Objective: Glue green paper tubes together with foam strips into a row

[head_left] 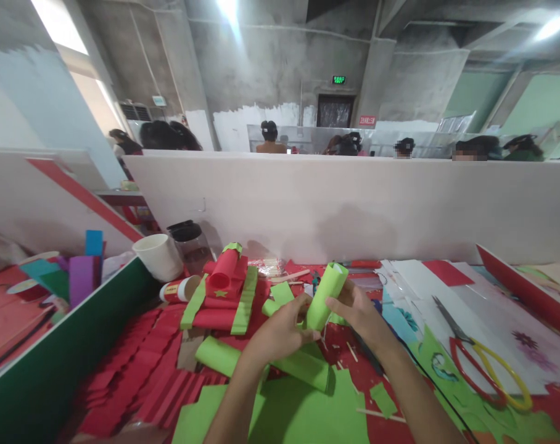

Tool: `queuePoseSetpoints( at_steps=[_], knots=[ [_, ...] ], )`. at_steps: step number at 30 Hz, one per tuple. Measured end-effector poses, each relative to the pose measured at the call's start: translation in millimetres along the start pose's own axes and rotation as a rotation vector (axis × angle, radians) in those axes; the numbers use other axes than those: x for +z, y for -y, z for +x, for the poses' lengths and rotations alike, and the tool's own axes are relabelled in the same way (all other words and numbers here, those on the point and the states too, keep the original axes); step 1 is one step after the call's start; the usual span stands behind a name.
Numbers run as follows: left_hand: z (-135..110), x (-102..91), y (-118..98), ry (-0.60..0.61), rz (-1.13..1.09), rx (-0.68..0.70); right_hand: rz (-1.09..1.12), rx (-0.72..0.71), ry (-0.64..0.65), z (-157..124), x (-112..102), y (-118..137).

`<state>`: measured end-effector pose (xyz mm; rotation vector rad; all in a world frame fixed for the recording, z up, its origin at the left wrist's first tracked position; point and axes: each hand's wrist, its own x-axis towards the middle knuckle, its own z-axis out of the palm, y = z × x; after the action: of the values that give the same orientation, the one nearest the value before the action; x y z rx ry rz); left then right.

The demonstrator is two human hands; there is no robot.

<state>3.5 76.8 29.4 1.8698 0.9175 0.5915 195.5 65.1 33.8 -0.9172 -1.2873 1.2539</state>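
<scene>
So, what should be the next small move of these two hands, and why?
Perhaps the right hand should gently press along the green roll, while the left hand steadies its lower end. Both hands hold it, the paper is already a tube, and whether its edge is fixed cannot be seen.

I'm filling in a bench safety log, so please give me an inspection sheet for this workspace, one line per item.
Surface: red tabletop, largely covered with paper.
Job's things: green paper roll, held tilted; green sheets nearer the person; red-and-green paper model to the left.
Clutter: green scrap, thin stick; scissors lying at right.
Hands: left hand and right hand both hold the roll.
Cables: one dark cord-like line at right, nature unclear.
Surroundings: white partition, people beyond; lit exit sign.
</scene>
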Motion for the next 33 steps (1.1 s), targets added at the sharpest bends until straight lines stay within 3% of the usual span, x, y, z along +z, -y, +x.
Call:
queuePoseSetpoints(
  at_steps=[9, 18, 25, 30, 33],
  knots=[
    [-4.5, -6.6, -8.4, -0.066, 0.049, 0.047, -0.250, -0.059, 0.055, -1.0, 2.2, -7.1],
    [-3.6, -8.8, -7.8, -0.093, 0.103, 0.047, -0.174, -0.070, 0.010, -0.6, 2.1, -9.2],
    [-6.5, -15.4, -9.0, -0.102, -0.001, 0.032, 0.029, -0.103, -0.212, 4.4, -5.3, -14.5],
    [-9.0, -20.3, -11.3, -0.156, -0.017, 0.035, 0.002, -0.045, -0.034, 2.9, -1.3, -9.1],
    [-12.1, -22.4, -13.2, -0.120, 0.026, 0.021, -0.041, -0.028, -0.032, 1.6, 3.9, -4.5]
  ],
)
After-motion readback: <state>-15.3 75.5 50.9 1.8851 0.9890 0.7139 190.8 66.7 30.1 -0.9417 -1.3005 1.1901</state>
